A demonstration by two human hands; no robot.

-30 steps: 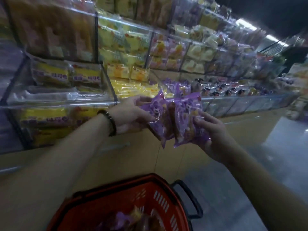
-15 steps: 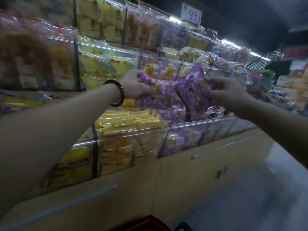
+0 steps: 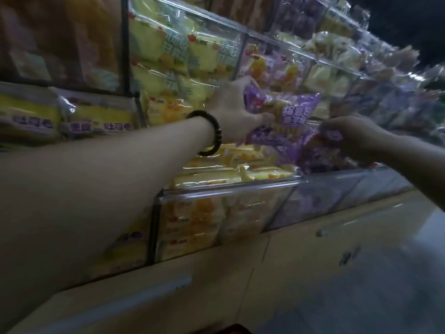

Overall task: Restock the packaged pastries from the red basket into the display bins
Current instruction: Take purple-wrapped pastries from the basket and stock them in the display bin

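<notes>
My left hand point(image 3: 237, 112), with a dark bead bracelet on its wrist, grips purple pastry packets point(image 3: 285, 116) above the lower clear display bins. My right hand point(image 3: 354, 136) pinches another purple packet point(image 3: 317, 150) just over the bin of purple packets point(image 3: 325, 198). Both hands hover at the row's front, over the divider between the yellow and purple bins. Only a sliver of the red basket point(image 3: 237, 330) shows at the bottom edge.
A clear bin of yellow pastries point(image 3: 224, 189) sits under my left hand. More stocked acrylic bins point(image 3: 183, 56) rise in tiers behind. Beige cabinet doors point(image 3: 301, 256) run below the bins, and grey floor point(image 3: 397, 285) lies to the right.
The view has closed in on the shelf. Both hands have carried the purple packets lower and farther in toward the purple bin, and the right hand has dropped below the left.
</notes>
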